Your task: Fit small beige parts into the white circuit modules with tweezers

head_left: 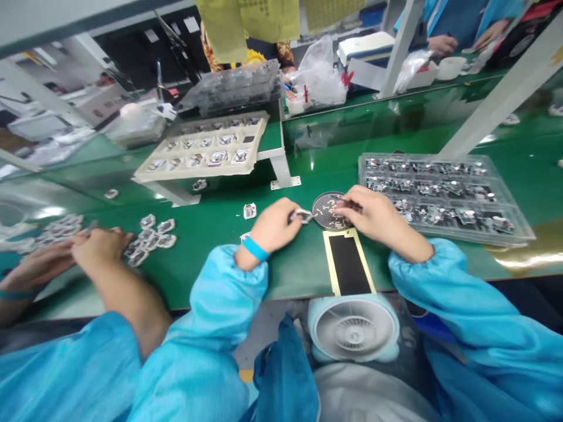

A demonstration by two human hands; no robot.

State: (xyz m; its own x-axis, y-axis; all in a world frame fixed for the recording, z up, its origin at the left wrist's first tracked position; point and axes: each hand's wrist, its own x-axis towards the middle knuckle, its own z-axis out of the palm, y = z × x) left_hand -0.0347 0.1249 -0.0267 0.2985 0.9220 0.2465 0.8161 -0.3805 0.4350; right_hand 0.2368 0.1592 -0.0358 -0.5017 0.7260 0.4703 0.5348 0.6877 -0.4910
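My left hand [275,225], with a blue band at its wrist, is closed on a small white-framed electronic part [303,215] beside a round dark dish [317,218]. Small beige pieces [328,206] lie scattered in that dish. Over its right side, my right hand [372,212] pinches what look like dark tweezers [353,205]; their tips are too small to make out. A similar white part [250,211] rests on the green table left of the dish, and another is partly hidden by my left wrist.
A clear tray of electronic parts [457,196] stands at right. Behind left, a cream tray [193,170] sits on a raised stand. A black pad with yellow edges [349,264] lies before the dish. A co-worker's hands [94,249] are near loose parts [149,239] at left.
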